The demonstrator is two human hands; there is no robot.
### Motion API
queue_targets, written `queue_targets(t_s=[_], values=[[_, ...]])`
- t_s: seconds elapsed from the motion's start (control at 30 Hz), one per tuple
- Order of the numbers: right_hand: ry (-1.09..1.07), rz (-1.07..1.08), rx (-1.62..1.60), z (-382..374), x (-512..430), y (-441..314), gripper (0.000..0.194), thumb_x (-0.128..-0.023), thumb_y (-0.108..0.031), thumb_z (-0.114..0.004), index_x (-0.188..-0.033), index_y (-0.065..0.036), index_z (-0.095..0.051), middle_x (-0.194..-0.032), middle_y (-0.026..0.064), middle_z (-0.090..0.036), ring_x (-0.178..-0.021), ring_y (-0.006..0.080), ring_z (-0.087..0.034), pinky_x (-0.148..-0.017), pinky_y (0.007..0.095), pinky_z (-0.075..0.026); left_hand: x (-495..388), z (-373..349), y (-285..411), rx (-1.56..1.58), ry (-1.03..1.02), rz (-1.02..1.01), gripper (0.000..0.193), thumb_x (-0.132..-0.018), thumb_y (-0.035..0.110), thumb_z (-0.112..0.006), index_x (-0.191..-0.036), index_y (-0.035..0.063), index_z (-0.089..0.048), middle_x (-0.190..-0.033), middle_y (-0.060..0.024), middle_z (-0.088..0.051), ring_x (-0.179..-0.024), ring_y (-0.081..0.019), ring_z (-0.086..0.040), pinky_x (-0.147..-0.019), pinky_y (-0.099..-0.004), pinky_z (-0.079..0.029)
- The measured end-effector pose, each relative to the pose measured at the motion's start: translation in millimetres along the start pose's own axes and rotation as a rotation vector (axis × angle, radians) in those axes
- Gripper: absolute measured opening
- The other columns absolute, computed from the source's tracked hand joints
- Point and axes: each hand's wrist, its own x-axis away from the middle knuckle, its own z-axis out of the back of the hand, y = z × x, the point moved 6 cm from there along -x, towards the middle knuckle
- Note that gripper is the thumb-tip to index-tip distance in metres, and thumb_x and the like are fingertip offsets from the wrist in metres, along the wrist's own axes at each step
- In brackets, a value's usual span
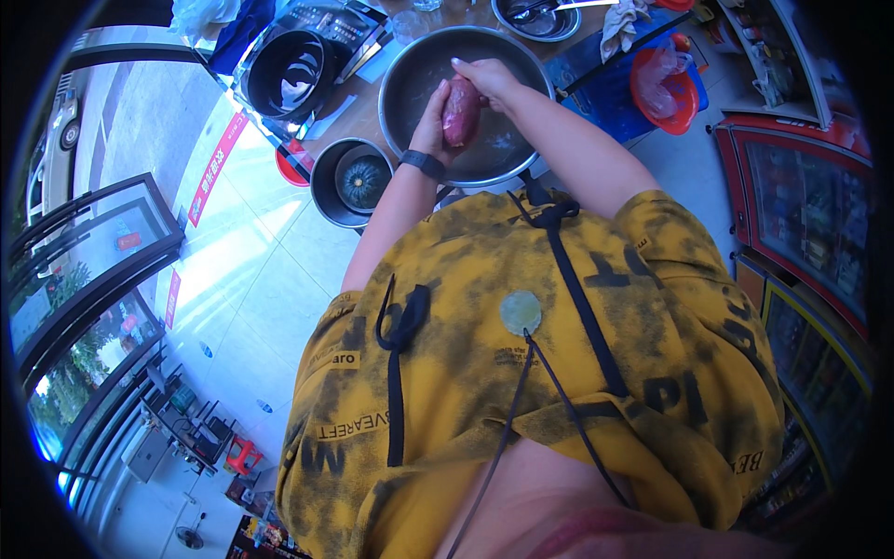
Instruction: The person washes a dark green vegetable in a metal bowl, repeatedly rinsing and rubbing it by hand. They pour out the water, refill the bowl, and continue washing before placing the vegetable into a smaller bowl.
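Observation:
A red-skinned sweet potato (460,115), apparently wet, is held between both hands above a wide metal basin (391,129). My left hand (434,127), a dark band on its wrist, wraps the left side of the sweet potato. At its upper right end, my right hand (492,80) grips it with the thumb raised. The basin seems to hold some clear water, with light glinting on its bottom. Just left of the basin, a smaller metal pot (323,183) contains a bowl with a dark green pumpkin (364,182) in it.
A black pot (292,73) stands at the upper left of the table. Behind the basin is another metal bowl (541,24) with utensils. On the right, a red plastic basin (667,91) holds a clear bag. Red-framed glass-door coolers (803,182) line the right side; glass doors (105,230) stand left.

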Motion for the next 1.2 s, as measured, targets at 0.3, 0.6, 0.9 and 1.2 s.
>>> queue_targets(t_s=[0.3, 0.6, 0.9, 1.2], values=[[0.175, 0.143, 0.874, 31, -6, -3, 0.026, -0.089, -0.026, -0.057, -0.091, -0.002, -0.065, -0.091, 0.0148, -0.066, -0.086, 0.0241, -0.067, -0.069, 0.0343, -0.055, -21, 35, 2, 0.287, 0.145, 0.121, 0.049, -0.091, 0.050, -0.039, -0.117, 0.0091, -0.048, -0.105, -0.0136, -0.058, -0.088, -0.0323, -0.058, -0.069, -0.0448, -0.049], [-0.292, 0.383, 0.297, -47, 57, -26, 0.028, -0.090, -0.021, -0.056, -0.107, 0.001, -0.061, -0.095, 0.0129, -0.068, -0.081, 0.0249, -0.067, -0.076, 0.0345, -0.053, -46, 38, -4, 0.419, 0.139, 0.084, 0.050, -0.087, 0.059, -0.045, -0.103, 0.0136, -0.057, -0.102, -0.0103, -0.061, -0.092, -0.0246, -0.059, -0.079, -0.0404, -0.051], [0.409, 1.138, 0.997, -48, 87, -39, 0.047, -0.086, -0.029, -0.057, -0.125, -0.003, -0.053, -0.124, 0.0204, -0.055, -0.112, 0.0360, -0.054, -0.095, 0.0387, -0.043, -30, -6, 9, 0.339, -0.158, -0.028, 0.045, -0.089, 0.051, -0.040, -0.107, 0.0137, -0.056, -0.105, -0.0105, -0.061, -0.101, -0.0271, -0.057, -0.091, -0.0460, -0.044], [0.110, 0.432, 0.635, -13, 37, -45, 0.049, -0.082, -0.050, -0.058, -0.084, -0.003, -0.071, -0.089, 0.0174, -0.068, -0.082, 0.0296, -0.066, -0.077, 0.0371, -0.050, 10, -19, 6, -0.043, 0.000, 0.080, 0.053, -0.088, 0.060, -0.035, -0.102, 0.0112, -0.052, -0.073, -0.0059, -0.058, -0.048, -0.0174, -0.056, -0.030, -0.0191, -0.034]])
